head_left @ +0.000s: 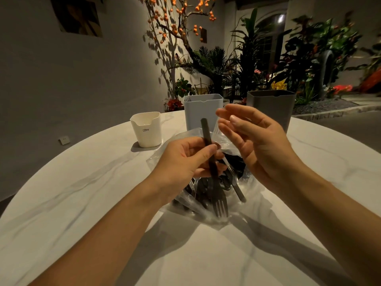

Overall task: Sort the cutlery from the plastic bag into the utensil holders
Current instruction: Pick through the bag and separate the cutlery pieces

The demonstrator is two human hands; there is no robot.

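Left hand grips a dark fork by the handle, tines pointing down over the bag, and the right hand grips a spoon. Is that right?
Not quite. In the head view the right hand is open and holds nothing. The rest stands: the left hand grips the fork, tines down over the bag.

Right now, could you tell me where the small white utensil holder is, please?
In the head view, the white holder stands upright on the marble table, left of centre, just left of the taller light blue holder and beyond the plastic bag.
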